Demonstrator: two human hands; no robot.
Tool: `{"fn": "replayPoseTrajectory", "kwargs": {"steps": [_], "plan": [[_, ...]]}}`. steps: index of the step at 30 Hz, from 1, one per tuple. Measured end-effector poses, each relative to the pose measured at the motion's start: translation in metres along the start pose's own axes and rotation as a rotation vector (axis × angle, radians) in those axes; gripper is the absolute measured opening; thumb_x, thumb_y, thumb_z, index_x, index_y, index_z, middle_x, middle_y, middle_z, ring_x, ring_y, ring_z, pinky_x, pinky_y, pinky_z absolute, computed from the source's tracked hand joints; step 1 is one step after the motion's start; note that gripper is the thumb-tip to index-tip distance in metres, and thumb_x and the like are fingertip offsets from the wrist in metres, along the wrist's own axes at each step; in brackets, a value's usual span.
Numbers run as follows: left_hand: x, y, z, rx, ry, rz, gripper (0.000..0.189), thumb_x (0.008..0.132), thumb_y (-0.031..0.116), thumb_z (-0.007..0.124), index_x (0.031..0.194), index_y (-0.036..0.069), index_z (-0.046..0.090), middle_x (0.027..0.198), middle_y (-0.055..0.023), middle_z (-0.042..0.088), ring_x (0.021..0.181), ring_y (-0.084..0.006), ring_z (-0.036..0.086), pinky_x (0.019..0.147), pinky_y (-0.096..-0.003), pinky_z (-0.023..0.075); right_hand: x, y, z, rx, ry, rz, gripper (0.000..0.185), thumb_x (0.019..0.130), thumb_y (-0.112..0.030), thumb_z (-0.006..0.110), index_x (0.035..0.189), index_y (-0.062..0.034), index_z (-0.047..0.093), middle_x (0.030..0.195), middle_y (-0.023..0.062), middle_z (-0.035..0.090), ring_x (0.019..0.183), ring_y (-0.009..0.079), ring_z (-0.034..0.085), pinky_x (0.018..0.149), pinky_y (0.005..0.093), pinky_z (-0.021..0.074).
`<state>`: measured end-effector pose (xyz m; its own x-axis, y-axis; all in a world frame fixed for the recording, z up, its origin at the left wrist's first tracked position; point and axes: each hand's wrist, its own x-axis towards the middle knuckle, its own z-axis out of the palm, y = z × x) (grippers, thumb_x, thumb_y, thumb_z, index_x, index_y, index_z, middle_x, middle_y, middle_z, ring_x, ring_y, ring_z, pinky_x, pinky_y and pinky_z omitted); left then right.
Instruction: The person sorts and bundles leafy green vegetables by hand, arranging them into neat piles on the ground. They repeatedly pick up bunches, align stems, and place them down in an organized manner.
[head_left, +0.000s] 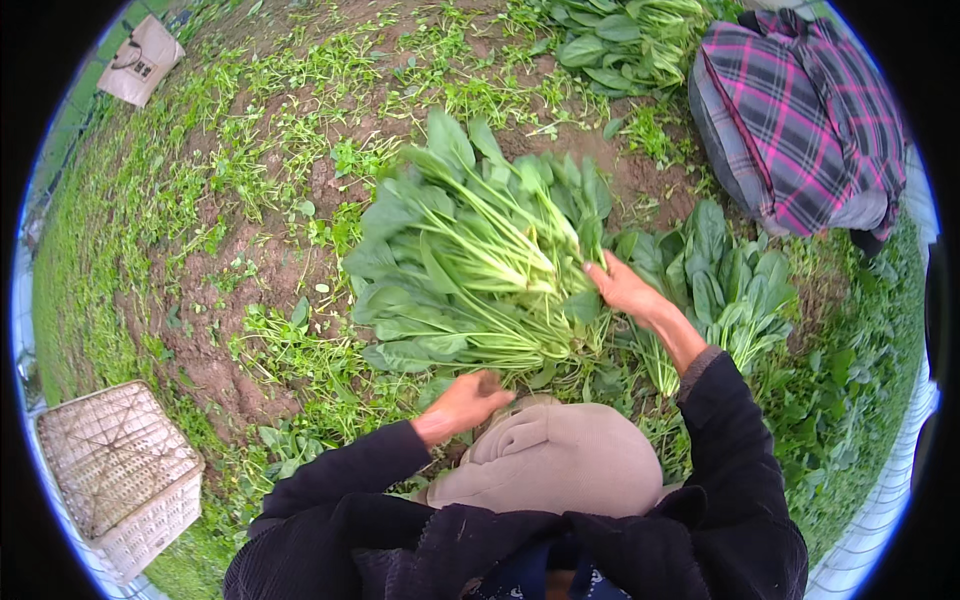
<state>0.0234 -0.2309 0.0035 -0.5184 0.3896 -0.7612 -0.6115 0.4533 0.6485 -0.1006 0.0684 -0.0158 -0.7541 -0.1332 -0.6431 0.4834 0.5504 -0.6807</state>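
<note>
A large heap of spinach-like leafy greens (457, 262) lies on the soil before me, leaves towards the left and pale stem bases towards the right. At its right side my right hand (626, 286) grips the stems of a spinach plant (592, 240), with its thumb towards the heap. Below the heap's front edge is my left hand (469, 401), beside my knee (570, 450). Its fingers are curled and blurred, so whether they pinch anything is unclear. Just right of my right hand, a smaller pile of the same greens (720, 277) rests on the ground.
More cut greens (630, 41) lie at the top. A pink, black and grey plaid garment (810, 120) covers a bulky shape at upper right; whether someone wears it is unclear. A dirty white plastic crate (120, 465) stands lower left, a paper-like bag (142, 64) upper left. Low weeds (262, 172) dot the soil.
</note>
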Motion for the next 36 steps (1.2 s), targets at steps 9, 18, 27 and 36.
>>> {"fn": "replayPoseTrajectory", "kwargs": {"steps": [9, 18, 27, 36], "plan": [[0.053, 0.148, -0.086, 1.058, 0.559, 1.133, 0.027, 0.086, 0.001, 0.066, 0.113, 0.004, 0.07, 0.108, -0.0116, 0.067, 0.098, -0.0312, 0.061, 0.082, -0.0417, 0.0514, -0.062, 0.012, 0.015, -0.008, 0.35, -0.226, 0.054, 0.102, -0.033, 0.059, 0.136, 0.0086, 0.051, 0.132, 0.0264, 0.058, 0.118, 0.0357, 0.061, 0.103, 0.042, 0.0462], [0.139, 0.206, -0.099, 1.384, 0.034, 0.878, 0.034, 0.085, 0.013, 0.074, 0.115, 0.008, 0.059, 0.117, -0.0119, 0.066, 0.118, -0.0329, 0.061, 0.115, -0.0559, 0.0349, -0.116, -0.001, 0.036, -0.011, 0.594, -0.415, 0.026, 0.096, -0.016, 0.066, 0.117, 0.0002, 0.064, 0.111, 0.019, 0.067, 0.107, 0.0367, 0.065, 0.093, 0.0439, 0.0506], [0.007, 0.266, -0.056, 1.158, 0.191, 1.212, 0.03, 0.08, 0.015, 0.079, 0.098, 0.004, 0.057, 0.086, -0.0121, 0.065, 0.08, -0.0378, 0.065, 0.069, -0.0446, 0.0513, -0.102, -0.089, 0.008, 0.207, 0.8, -0.905, 0.034, 0.09, -0.011, 0.073, 0.121, -0.0026, 0.063, 0.117, 0.0158, 0.066, 0.111, 0.0295, 0.065, 0.095, 0.0389, 0.0507], [0.003, 0.301, 0.022, 0.861, -0.296, 0.909, 0.024, 0.085, 0.01, 0.079, 0.1, 0.0, 0.063, 0.066, -0.0039, 0.056, 0.061, -0.0087, 0.047, 0.057, -0.0301, 0.0404, -0.162, -0.04, -0.025, 0.522, 0.725, -0.799, 0.02, 0.09, -0.005, 0.074, 0.109, -0.0009, 0.066, 0.092, 0.0081, 0.068, 0.075, 0.0104, 0.063, 0.067, 0.0273, 0.0509]]}}
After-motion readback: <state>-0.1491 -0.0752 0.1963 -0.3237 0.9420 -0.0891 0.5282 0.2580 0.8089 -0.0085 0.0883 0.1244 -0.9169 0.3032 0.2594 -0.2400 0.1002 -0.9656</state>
